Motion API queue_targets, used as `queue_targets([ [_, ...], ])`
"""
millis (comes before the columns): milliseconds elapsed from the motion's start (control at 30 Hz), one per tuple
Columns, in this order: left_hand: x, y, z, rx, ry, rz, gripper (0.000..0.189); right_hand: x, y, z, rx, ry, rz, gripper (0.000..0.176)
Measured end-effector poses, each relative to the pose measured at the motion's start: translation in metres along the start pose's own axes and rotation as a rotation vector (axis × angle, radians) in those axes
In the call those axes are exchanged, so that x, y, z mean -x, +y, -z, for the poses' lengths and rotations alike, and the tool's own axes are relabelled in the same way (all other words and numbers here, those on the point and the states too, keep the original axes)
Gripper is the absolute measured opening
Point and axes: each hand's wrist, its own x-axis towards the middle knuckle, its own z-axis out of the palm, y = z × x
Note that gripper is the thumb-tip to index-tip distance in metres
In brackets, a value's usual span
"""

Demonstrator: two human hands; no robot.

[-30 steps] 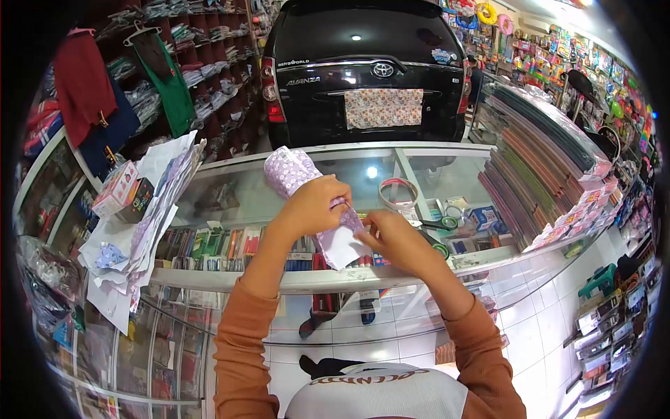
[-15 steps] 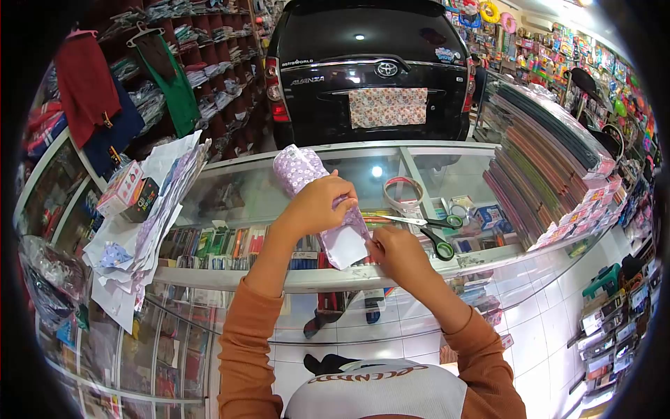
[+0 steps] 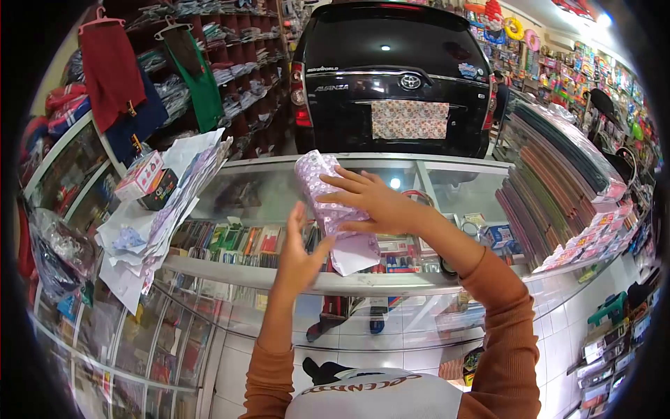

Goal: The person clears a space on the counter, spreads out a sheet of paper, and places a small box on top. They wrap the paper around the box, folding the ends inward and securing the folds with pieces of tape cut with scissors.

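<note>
A parcel in purple floral wrapping paper (image 3: pixel 317 166) lies at a slant on the glass counter (image 3: pixel 244 183). Its near end is a loose paper flap with a white underside (image 3: pixel 357 260). My right hand (image 3: pixel 370 201) rests across the parcel's top, fingers spread. Beside the parcel's left edge is my left hand (image 3: pixel 300 258), thumb and fingers apart, holding nothing. My right forearm covers most of the scissors, leaving part of a handle (image 3: pixel 447 267) in sight. A roll of tape is mostly hidden behind that arm too.
A pile of floral and white paper sheets (image 3: pixel 188 174) stands on the left, with small boxes (image 3: pixel 139 178) on it. Tall stacks of books in plastic (image 3: pixel 558 181) occupy the right end. Beyond the counter a black car (image 3: pixel 394 84) is parked. Pens and stationery (image 3: pixel 258 241) show under the glass.
My left hand has left the parcel's top for its left side. My right hand has moved from the flap's edge up onto the parcel, opening flat. The view has shifted slightly.
</note>
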Motion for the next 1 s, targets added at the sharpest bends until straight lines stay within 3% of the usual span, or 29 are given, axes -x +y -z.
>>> queue_targets([
  [100, 0.005, -0.001, -0.009, -0.240, -0.056, 0.029, 0.054, -0.013, 0.013, -0.019, 0.151, -0.019, 0.107, 0.053],
  [333, 0.002, -0.013, -0.020, -0.734, 0.086, -0.049, 0.038, -0.021, 0.008, -0.048, -0.049, 0.023, -0.013, 0.059],
  [367, 0.000, 0.016, -0.020, -0.751, -0.022, 0.183, 0.032, -0.021, 0.005, -0.047, -0.038, 0.008, -0.042, 0.061],
  [467, 0.012, 0.000, -0.026, -1.105, 0.244, -0.164, 0.029, -0.022, -0.002, -0.046, -0.052, 0.009, -0.093, 0.060],
  [500, 0.015, 0.002, -0.026, -1.032, 0.139, -0.029, 0.028, -0.022, 0.000, -0.050, -0.002, 0.034, -0.071, 0.059],
  [833, 0.052, 0.026, -0.015, -1.024, 0.072, -0.018, 0.029, -0.021, 0.007, -0.056, -0.054, 0.131, -0.070, 0.068],
  [933, 0.055, 0.034, -0.002, -0.922, 0.003, 0.101, 0.032, -0.020, 0.008, -0.053, -0.127, 0.113, -0.085, 0.071],
  [1000, 0.041, 0.029, 0.004, -0.686, 0.119, -0.006, 0.034, -0.018, 0.008, -0.048, -0.136, 0.078, -0.081, 0.073],
])
